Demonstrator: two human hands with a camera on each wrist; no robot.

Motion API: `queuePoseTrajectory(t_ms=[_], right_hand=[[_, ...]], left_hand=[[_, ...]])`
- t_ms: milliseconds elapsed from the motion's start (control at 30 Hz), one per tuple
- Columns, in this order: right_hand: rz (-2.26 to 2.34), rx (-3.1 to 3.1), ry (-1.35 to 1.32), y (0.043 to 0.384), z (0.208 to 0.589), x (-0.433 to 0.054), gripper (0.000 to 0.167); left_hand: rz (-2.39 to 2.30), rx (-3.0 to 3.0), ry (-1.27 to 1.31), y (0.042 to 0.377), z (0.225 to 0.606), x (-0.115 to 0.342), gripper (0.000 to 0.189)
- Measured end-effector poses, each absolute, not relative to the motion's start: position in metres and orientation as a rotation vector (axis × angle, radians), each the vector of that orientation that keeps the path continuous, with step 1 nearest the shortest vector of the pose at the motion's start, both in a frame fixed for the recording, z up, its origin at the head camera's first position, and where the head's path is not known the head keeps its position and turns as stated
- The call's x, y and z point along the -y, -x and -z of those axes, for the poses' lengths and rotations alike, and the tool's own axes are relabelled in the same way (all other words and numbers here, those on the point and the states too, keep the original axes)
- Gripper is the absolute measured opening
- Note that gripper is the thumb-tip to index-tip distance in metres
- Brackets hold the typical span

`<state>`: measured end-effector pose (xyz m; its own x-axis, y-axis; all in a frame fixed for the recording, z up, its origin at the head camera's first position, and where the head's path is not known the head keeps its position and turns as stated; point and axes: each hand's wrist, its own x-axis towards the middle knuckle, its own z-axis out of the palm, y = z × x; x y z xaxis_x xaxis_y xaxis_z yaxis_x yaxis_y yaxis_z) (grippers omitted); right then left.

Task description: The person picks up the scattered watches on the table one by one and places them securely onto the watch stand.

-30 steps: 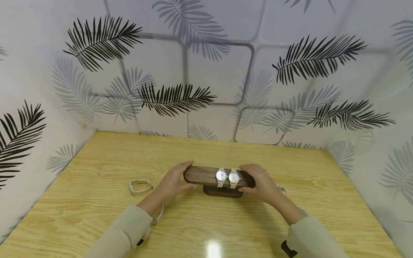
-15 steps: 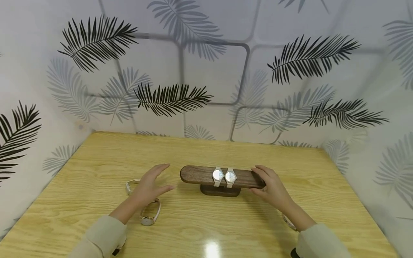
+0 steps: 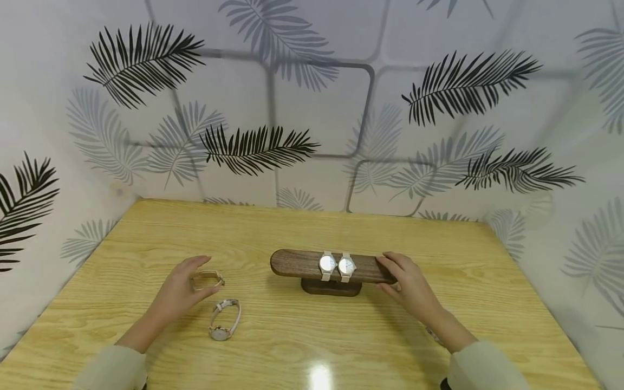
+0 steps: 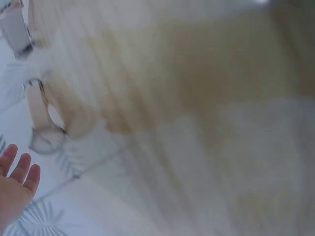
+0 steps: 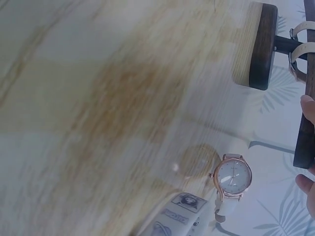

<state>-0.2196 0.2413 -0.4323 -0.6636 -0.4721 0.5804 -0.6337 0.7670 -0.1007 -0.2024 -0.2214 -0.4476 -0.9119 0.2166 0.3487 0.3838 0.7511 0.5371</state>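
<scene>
Clearly, your two hands hold different poses over the worktop (image 3: 292,352). Your left grip (image 3: 175,290) is spread, its forearm angling up from the lower left, the thumb held below and the fingers reaching above, with a wide gap between them. The far watch (image 3: 220,281) lies at that gap; in the left wrist view your fingertips look straight and point towards it, and you cannot tell for sure whether they touch. Just nearer you lies the near watch (image 3: 220,333), dial towards you.

Your right grip (image 3: 413,287) holds the right end of the stand (image 3: 297,264), fingers over the top and thumb beneath, the forearm slanting in from the lower right. The stand sits upright near the middle of the worktop, bearing a left dial (image 3: 327,264) and a right dial (image 3: 346,266) side by side on pale straps. A rose-gold watch (image 5: 233,176) lies near your right forearm, which partly covers it in the head view.
</scene>
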Motion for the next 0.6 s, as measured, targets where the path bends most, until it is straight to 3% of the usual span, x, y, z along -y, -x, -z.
queuePoseTrajectory(t_ms=[433,600], right_hand=[[-0.393,2.405,-0.841,0.218,0.432,-0.240,0.059],[-0.390,2.422,-0.835,0.218,0.432,-0.240,0.058]], left_hand=[[0.878,2.955,0.324,0.201,0.446,0.243,0.071],[0.878,2.993,0.300,0.204,0.445,0.243,0.062]])
